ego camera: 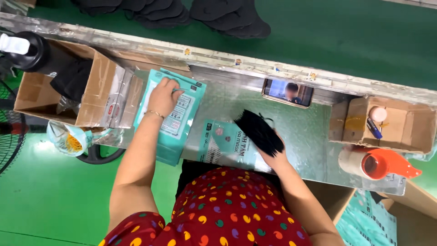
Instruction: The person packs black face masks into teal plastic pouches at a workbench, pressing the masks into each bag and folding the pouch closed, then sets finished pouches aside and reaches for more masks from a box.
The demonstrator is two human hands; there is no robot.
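My left hand (165,96) rests flat, fingers spread, on top of a stack of teal mask pouches (181,119) at the left of the shiny metal worktable (314,136). My right hand (272,157) grips a thick bundle of black masks (260,132) and holds it over a single teal pouch (223,143) that lies in front of me. The right hand is mostly hidden under the bundle.
An open cardboard box (98,93) with black items stands at the left, beside a black bottle (32,52). A phone (287,92) leans at the table's back edge. At the right are a small cardboard box (400,127) with pens and an orange tape dispenser (380,165). More black masks (227,18) lie on the green surface beyond.
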